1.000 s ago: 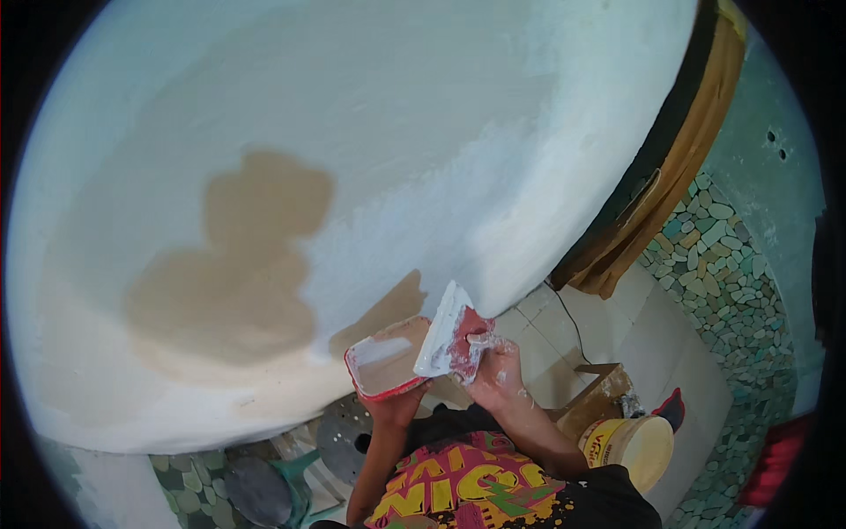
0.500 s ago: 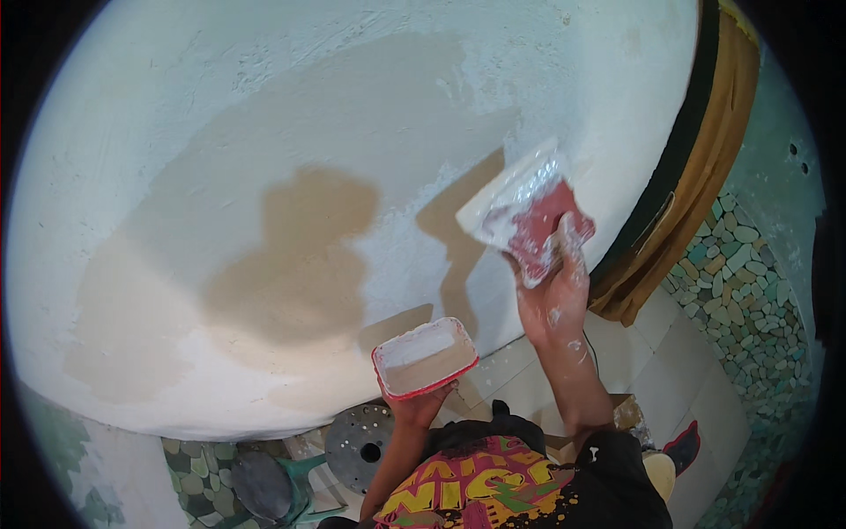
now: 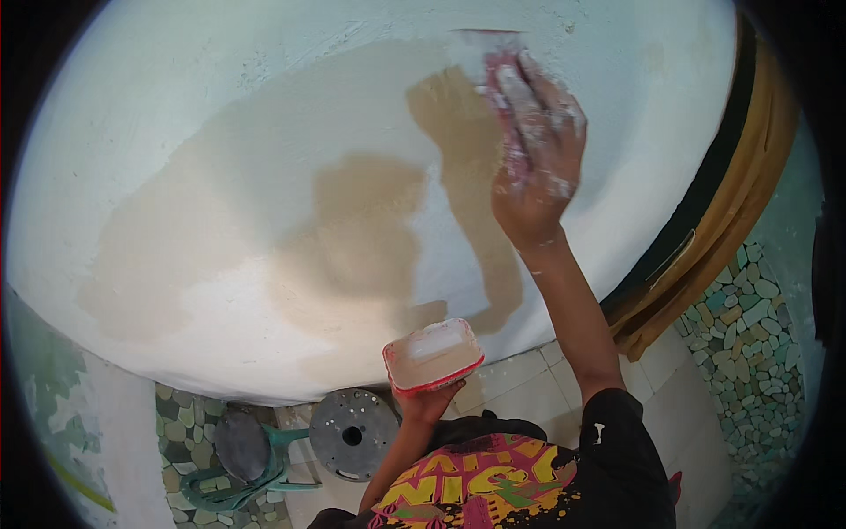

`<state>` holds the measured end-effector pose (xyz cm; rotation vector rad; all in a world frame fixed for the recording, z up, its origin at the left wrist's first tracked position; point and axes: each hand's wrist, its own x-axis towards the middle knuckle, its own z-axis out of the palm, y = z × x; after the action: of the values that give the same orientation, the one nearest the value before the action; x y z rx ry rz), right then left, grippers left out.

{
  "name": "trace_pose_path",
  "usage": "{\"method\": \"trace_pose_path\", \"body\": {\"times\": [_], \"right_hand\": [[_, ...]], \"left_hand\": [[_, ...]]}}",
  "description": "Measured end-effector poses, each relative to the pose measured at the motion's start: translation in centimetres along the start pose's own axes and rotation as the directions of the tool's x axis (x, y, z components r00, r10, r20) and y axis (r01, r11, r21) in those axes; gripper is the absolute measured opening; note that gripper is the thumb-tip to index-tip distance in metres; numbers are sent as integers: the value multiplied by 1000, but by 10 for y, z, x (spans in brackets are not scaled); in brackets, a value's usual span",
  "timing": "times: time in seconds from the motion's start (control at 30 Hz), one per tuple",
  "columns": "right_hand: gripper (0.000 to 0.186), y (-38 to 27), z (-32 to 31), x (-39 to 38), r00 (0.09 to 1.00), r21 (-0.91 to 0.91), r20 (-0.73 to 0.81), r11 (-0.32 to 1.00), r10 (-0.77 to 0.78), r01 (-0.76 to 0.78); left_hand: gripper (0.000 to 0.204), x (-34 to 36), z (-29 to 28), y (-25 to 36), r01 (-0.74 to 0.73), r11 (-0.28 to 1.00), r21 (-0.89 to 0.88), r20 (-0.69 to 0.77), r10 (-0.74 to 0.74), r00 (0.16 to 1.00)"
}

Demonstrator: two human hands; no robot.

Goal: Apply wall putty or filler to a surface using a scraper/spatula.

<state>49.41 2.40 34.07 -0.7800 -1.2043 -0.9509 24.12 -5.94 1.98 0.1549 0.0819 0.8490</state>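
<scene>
My right hand (image 3: 542,159), smeared with white, is raised at the upper right with its fingers wrapped round a red-handled putty knife (image 3: 473,46). Its wide, pale blade is blurred and appears to lie against the white curved wall (image 3: 617,176). A greyish, smoother patch (image 3: 264,150) of coating spreads over the wall to the left of the blade. Low in the middle, my left hand (image 3: 423,406) grips a red-edged rectangular tub (image 3: 441,386) from underneath. Pale putty covers the tub's inside. The shadows of my head and arm fall across the wall.
Below the wall, a dark round disc with holes (image 3: 339,419) sits beside a green stool (image 3: 231,498) with a dark round top. Brown draped cloth (image 3: 749,203) borders the wall on the right. Pebble flooring (image 3: 749,326) meets pale tiles (image 3: 520,388).
My right hand has swung up and slightly left, taking the putty knife from before the wall to its upper part. The tub stays in my left hand; the view has shifted slightly.
</scene>
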Motion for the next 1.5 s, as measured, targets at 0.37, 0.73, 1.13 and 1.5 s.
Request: {"method": "trace_pose_path", "body": {"times": [0.37,0.73,1.13,1.5], "right_hand": [[54,4,26,-10,975,-338,223,939,14,64],[73,-17,4,-26,919,-353,376,935,120,22],[57,1,13,9,963,-349,268,930,-20,116],[67,-44,-27,15,916,-307,377,952,136,-15]], "left_hand": [[86,3,-3,-19,-37,999,-24,34,37,999],[90,11,-16,-21,-76,986,150,-27,81,996],[90,15,-17,-32,-24,998,-57,76,29,997],[87,21,-4,-32,-45,999,16,-51,45,998]]}}
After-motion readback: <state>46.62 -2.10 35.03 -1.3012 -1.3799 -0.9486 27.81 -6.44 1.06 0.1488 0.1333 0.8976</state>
